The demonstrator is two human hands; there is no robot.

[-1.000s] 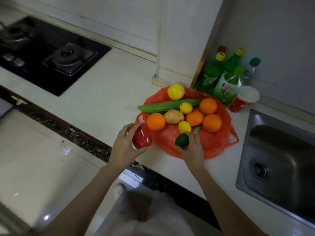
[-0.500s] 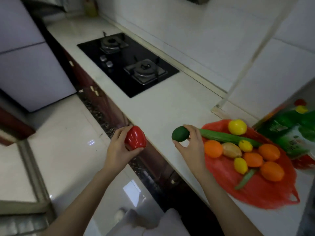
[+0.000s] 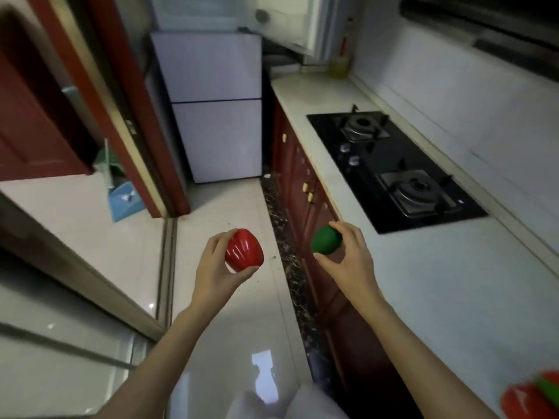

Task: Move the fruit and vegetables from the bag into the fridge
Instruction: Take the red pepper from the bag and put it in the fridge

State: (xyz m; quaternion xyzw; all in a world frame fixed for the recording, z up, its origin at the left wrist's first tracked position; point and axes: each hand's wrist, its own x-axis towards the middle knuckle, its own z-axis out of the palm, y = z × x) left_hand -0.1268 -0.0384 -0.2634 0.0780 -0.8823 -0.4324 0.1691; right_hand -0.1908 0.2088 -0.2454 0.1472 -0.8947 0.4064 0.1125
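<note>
My left hand (image 3: 216, 267) grips a shiny red bell pepper (image 3: 244, 250) above the floor. My right hand (image 3: 351, 258) holds a dark green avocado (image 3: 326, 244) over the front of the red cabinets. The white two-door fridge (image 3: 216, 104) stands shut at the far end of the kitchen, well ahead of both hands. Only a corner of the red bag (image 3: 526, 400) shows at the bottom right edge, with the tip of a green cucumber (image 3: 548, 388) on it.
A white counter (image 3: 438, 282) runs along the right with a black gas hob (image 3: 393, 167) set in it. Red cabinets (image 3: 305, 189) sit below. At left are a red door frame (image 3: 121, 95) and a blue dustpan (image 3: 124, 201). A narrow tiled floor (image 3: 223, 213) leads to the fridge.
The view has swung left from the bag toward the fridge. Both hands carried the pepper and the avocado away from the bag and now hold them out over the floor.
</note>
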